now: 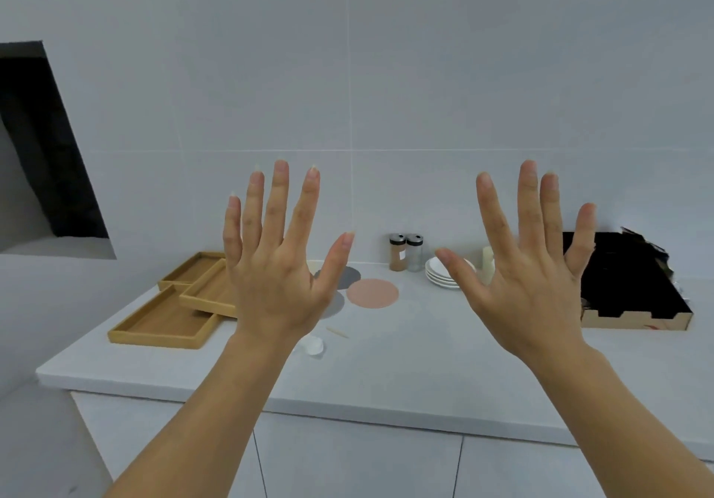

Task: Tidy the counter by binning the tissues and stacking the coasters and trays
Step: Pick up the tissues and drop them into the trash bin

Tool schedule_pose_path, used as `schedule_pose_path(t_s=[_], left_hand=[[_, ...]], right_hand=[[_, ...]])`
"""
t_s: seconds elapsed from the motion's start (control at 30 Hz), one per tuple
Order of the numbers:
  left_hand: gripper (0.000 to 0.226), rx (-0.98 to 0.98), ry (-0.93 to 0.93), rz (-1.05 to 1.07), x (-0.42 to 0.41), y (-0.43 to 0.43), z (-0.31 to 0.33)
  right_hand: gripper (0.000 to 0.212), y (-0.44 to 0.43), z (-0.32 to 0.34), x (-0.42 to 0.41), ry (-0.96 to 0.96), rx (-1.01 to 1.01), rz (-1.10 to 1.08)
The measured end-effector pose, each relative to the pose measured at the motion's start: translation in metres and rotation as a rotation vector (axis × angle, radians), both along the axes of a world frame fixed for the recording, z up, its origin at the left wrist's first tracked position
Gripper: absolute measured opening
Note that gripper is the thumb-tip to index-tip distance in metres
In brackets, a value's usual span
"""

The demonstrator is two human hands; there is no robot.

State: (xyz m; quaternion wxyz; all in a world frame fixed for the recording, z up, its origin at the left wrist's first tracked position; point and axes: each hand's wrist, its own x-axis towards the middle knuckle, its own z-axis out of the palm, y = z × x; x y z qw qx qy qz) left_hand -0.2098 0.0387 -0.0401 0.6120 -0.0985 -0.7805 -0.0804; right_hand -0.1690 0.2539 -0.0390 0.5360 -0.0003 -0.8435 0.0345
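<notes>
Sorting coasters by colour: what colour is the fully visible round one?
Salmon pink coaster, seen in the head view.

left hand (272,266): raised, fingers spread, empty | right hand (529,269): raised, fingers spread, empty

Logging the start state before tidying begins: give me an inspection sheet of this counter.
Surface: pale counter, mostly bare in front.
Job's things: three wooden trays overlapping at left; pink coaster and grey coasters at centre; crumpled tissue near the front.
Clutter: small stick, two shakers, stacked plates, dark-lined box.
Hands: left hand and right hand raised, fingers spread, empty.
Cables: nothing seen.
Surroundings: tiled wall, dark opening at left.
</notes>
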Motion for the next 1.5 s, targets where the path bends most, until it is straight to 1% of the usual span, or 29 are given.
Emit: schedule_pose_path(t_s=[0.23,0.4,0.53,0.63,0.8,1.07,1.3,1.4,1.5], left_hand=[[0.057,-0.018,-0.018,0.029,-0.069,-0.020,-0.023],[0.057,-0.028,-0.046,0.049,-0.127,-0.041,-0.041],[0.056,-0.005,-0.048,0.013,-0.173,-0.056,-0.054],[0.056,-0.002,-0.085,-0.010,-0.211,-0.069,-0.061],[0.056,-0.016,-0.122,-0.032,-0.261,-0.082,-0.068],[0.056,-0.032,-0.183,-0.008,-0.305,-0.105,-0.093],[0.055,-0.053,-0.282,0.055,-0.322,-0.116,-0.138],[0.056,-0.054,-0.363,0.067,-0.324,-0.116,-0.165],[0.056,-0.075,-0.467,0.073,-0.324,-0.119,-0.197]], right_hand=[[0.071,-0.011,-0.022,-0.085,-0.046,-0.008,0.064],[0.071,-0.028,-0.042,-0.145,-0.071,0.017,0.044],[0.070,-0.040,-0.055,-0.189,-0.078,0.024,0.017],[0.072,-0.051,-0.063,-0.225,-0.102,0.026,-0.006],[0.071,-0.072,-0.077,-0.273,-0.161,0.003,0.011],[0.068,-0.091,-0.103,-0.322,-0.241,0.020,0.017],[0.067,-0.099,-0.153,-0.344,-0.362,0.050,0.041],[0.067,-0.103,-0.178,-0.352,-0.437,0.067,0.047],[0.068,-0.104,-0.209,-0.354,-0.553,0.082,0.084]])
